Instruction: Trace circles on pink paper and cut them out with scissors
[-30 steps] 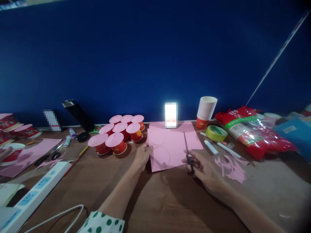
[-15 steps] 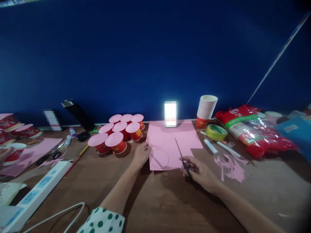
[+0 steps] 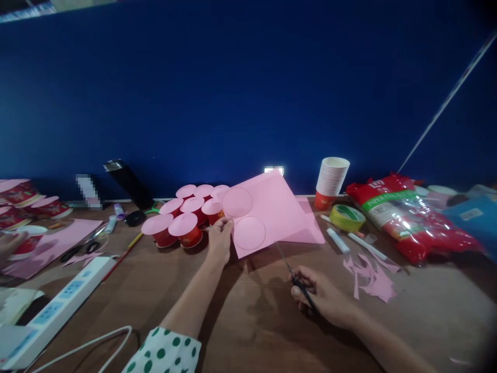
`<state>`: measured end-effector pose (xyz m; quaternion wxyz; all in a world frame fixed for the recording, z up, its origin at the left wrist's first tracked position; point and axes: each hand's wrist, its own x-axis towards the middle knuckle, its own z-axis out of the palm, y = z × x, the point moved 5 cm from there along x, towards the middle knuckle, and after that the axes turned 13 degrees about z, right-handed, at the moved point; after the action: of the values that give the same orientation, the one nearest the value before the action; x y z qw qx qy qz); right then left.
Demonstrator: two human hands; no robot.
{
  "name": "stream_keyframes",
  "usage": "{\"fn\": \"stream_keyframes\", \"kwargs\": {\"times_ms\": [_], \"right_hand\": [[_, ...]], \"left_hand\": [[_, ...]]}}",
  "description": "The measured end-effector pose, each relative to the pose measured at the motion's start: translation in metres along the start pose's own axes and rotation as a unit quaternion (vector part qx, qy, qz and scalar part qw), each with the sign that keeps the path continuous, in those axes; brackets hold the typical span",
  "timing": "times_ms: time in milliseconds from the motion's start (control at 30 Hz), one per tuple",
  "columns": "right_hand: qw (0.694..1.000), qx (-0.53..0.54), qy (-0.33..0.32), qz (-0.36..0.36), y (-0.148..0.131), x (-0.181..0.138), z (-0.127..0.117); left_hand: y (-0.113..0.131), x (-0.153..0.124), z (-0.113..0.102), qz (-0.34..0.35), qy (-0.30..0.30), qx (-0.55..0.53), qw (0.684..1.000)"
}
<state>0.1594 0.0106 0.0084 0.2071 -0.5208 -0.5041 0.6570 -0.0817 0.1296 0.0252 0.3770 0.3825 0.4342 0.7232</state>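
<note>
Between the fingers of my left hand (image 3: 220, 241) is the left edge of a pink paper sheet (image 3: 275, 207), lifted and tilted above the table. Two circles are drawn on it, one above the other. Beneath it, a second pink sheet (image 3: 312, 228) lies on the table. My right hand (image 3: 314, 292) is closed round the dark handles of scissors (image 3: 301, 287), whose blades point up and left toward the sheet's lower edge without cutting it. Left of my left hand stand several red paper cups (image 3: 190, 238), each topped with a pink paper disc (image 3: 182, 224).
Right of the sheets are a stack of paper cups (image 3: 332, 178), yellow tape (image 3: 347, 217), a glue stick (image 3: 337, 241), pink scraps (image 3: 375, 280) and a red plastic bag (image 3: 411, 217). A power strip (image 3: 58, 311) lies left. At far left another person's hand (image 3: 10, 246) touches a cup.
My left hand has raised the upper pink sheet and turned it, partly covering the glowing screen behind. The scissors in my right hand have moved slightly down and away from the paper.
</note>
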Motion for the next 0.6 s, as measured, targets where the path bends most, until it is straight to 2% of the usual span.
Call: {"fn": "stream_keyframes", "kwargs": {"times_ms": [100, 200, 600], "right_hand": [[1.000, -0.005, 0.008, 0.007, 0.000, 0.001, -0.001], [1.000, 0.006, 0.000, 0.004, 0.000, 0.004, 0.000], [1.000, 0.013, 0.023, 0.012, 0.002, 0.007, -0.002]], "left_hand": [[0.007, 0.001, -0.005, -0.005, 0.028, -0.013, 1.000], [0.010, 0.000, -0.005, -0.002, 0.025, -0.015, 1.000], [0.004, -0.018, 0.009, -0.008, -0.031, 0.014, 0.999]]}}
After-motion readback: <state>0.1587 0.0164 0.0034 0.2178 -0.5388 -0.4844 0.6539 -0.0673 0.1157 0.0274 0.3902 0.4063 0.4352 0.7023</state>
